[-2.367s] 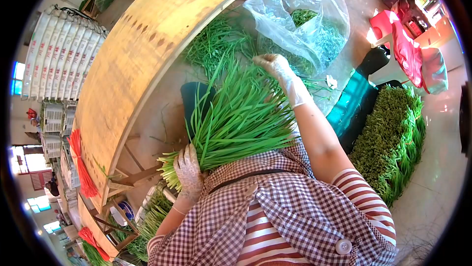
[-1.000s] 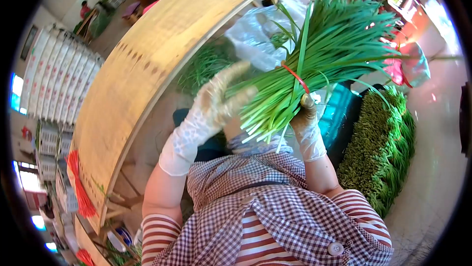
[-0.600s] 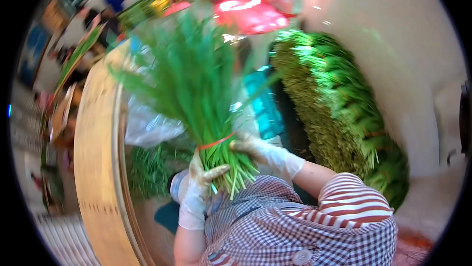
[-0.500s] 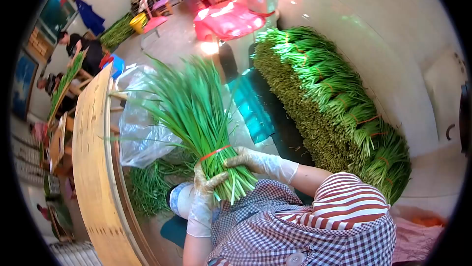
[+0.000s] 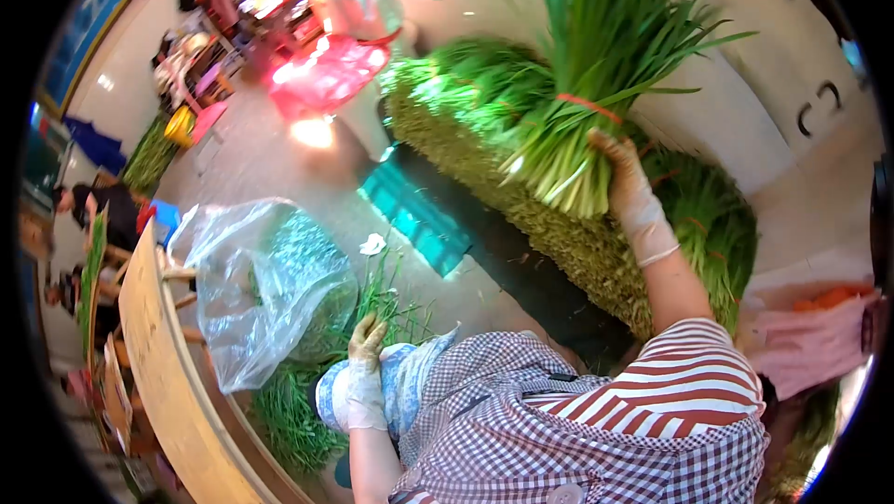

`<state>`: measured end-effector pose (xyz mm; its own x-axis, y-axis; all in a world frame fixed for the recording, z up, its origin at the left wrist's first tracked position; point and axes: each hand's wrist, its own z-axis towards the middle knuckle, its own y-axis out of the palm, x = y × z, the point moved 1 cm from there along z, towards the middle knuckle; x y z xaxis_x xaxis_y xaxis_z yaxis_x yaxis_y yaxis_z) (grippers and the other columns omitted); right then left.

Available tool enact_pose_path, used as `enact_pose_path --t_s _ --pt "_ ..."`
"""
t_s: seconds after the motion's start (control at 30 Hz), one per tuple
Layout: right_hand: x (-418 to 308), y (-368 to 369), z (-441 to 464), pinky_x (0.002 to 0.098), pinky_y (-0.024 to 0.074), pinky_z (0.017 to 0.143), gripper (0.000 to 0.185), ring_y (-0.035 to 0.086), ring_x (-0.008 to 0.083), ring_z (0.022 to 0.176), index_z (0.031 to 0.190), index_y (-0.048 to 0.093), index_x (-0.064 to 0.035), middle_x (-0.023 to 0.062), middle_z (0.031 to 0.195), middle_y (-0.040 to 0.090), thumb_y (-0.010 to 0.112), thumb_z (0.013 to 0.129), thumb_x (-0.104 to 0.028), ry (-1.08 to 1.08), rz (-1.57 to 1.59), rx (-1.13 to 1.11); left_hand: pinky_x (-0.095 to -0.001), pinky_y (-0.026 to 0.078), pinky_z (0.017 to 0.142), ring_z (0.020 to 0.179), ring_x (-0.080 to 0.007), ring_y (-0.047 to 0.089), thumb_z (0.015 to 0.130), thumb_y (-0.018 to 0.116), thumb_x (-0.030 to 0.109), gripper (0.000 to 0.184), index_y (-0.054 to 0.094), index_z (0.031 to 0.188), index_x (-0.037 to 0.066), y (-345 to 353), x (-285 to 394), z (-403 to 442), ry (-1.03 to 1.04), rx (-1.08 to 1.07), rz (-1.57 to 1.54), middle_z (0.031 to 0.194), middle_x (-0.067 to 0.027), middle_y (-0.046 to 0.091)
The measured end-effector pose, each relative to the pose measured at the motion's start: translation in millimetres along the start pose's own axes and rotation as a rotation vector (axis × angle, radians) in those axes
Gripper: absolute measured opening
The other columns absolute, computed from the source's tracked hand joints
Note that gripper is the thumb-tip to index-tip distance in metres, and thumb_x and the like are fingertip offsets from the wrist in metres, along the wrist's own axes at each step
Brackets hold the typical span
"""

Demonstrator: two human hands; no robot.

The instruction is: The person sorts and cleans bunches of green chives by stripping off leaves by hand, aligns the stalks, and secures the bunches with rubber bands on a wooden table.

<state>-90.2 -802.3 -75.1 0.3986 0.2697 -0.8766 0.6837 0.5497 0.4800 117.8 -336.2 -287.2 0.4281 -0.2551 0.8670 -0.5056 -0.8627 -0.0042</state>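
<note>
My right hand, in a whitish glove, grips the cut stem end of a green leafy bunch tied with a red band. The bunch is raised at the upper right, in front of a long stack of similar tied bunches, and hides part of it. Beside my knee, my left hand is gloved too, its fingers curled together with nothing visible in them. Loose green leaves lie on the floor to its left.
A curved wooden table runs along the left. Near it stands a clear plastic bag. A teal plastic piece lies beside the stack. Further off are a red-covered seat, a yellow bucket and people at the far left.
A red band now ties the bunch. It has moved from between both hands to the upper right in my right hand. My left hand has let go and is lower. The view has turned right.
</note>
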Motion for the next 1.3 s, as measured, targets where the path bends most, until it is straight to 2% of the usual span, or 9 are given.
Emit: enact_pose_path --t_s 0.13,0.2,0.4,0.63,0.77,0.87,1.0,1.13,1.3 --pt "-24 -167 -2 0.0386 0.0444 0.098 0.061 0.058 0.0241 0.111 0.123 0.057 -0.0026 0.0139 0.123 0.060 0.078 0.076 -0.036 0.270 -0.010 0.236 -0.0267 0.047 0.076 0.089 -0.0131 0.062 0.085 0.071 0.023 0.050 0.055 0.130 0.009 24 32 -11 -0.058 0.077 -0.082 0.114 -0.0034 0.065" --pt "-14 -242 -26 0.0457 0.0248 0.113 0.082 0.031 0.0280 0.139 0.142 0.042 -0.0073 0.0173 0.151 0.031 0.074 0.078 -0.047 0.318 -0.705 0.382 -0.0258 0.049 0.073 0.084 -0.0129 0.063 0.085 0.072 0.020 0.046 0.056 0.126 0.007 15 23 -7 -0.105 0.039 -0.066 0.106 -0.0033 0.067" --pt "-34 -240 -34 0.0469 0.0082 0.116 0.095 0.005 0.0248 0.147 0.150 0.029 -0.0133 0.0121 0.160 0.005 0.072 0.077 -0.055 0.722 -0.611 0.742 -0.0230 0.049 0.064 0.074 -0.0126 0.064 0.084 0.072 0.014 0.041 0.058 0.121 0.004 17 30 -24 -0.066 0.130 -0.229 0.099 -0.0056 0.068" --pt "-46 -261 -29 0.0400 0.0545 0.079 0.061 0.063 0.0225 0.101 0.133 0.054 -0.0084 0.0119 0.131 0.057 0.071 0.084 -0.040 0.833 -0.221 0.521 -0.0207 0.048 0.066 0.079 -0.0128 0.065 0.085 0.070 0.012 0.040 0.057 0.122 0.002 9 22 -26 -0.029 0.091 -0.205 0.103 -0.0098 0.069" --pt "-78 -191 6 0.0428 0.0436 0.098 0.075 0.051 0.0306 0.122 0.140 0.046 -0.0120 0.0155 0.140 0.048 0.068 0.082 -0.053 1.160 -1.696 0.353 -0.0238 0.050 0.073 0.087 -0.0163 0.066 0.086 0.068 0.013 0.042 0.056 0.123 -0.002 21 36 -35 -0.064 0.132 -0.093 0.105 -0.0127 0.068" --pt "-74 -180 15 0.0478 0.0331 0.108 0.081 0.035 0.0313 0.137 0.145 0.039 -0.0181 0.0141 0.150 0.035 0.062 0.081 -0.062 0.502 -2.185 0.285 -0.0269 0.050 0.081 0.096 -0.0198 0.065 0.087 0.067 0.014 0.044 0.055 0.125 -0.002 17 23 -28 0.001 0.105 -0.082 0.110 -0.0149 0.066" --pt "33 -347 25 0.0458 0.0277 0.113 0.052 0.023 0.0316 0.142 0.142 0.042 -0.0328 0.0097 0.157 0.019 0.047 0.093 -0.051 0.333 -2.097 -0.416 -0.0297 0.049 0.086 0.100 -0.0206 0.063 0.086 0.066 0.021 0.047 0.055 0.127 0.000 18 21 -36 0.089 0.119 0.102 0.113 -0.0136 0.065" --pt "-4 -141 9 0.0590 0.0236 0.110 0.064 0.014 0.0366 0.144 0.146 0.038 -0.0180 0.0058 0.159 0.013 0.058 0.090 -0.043 1.002 -2.367 0.060 -0.0298 0.049 0.088 0.103 -0.0218 0.062 0.086 0.066 0.024 0.047 0.055 0.126 0.000 35 56 -78 0.122 0.185 0.175 0.112 -0.0157 0.065" --pt "120 -37 38 0.0579 0.0258 0.109 0.065 0.026 0.0357 0.139 0.138 0.048 -0.0175 0.0056 0.155 0.023 0.072 0.081 -0.037 -0.114 -2.359 -0.508 -0.0341 0.049 0.091 0.105 -0.0226 0.062 0.088 0.065 0.019 0.044 0.054 0.127 0.003 42 45 -123 0.479 0.329 0.334 0.117 -0.0152 0.064"
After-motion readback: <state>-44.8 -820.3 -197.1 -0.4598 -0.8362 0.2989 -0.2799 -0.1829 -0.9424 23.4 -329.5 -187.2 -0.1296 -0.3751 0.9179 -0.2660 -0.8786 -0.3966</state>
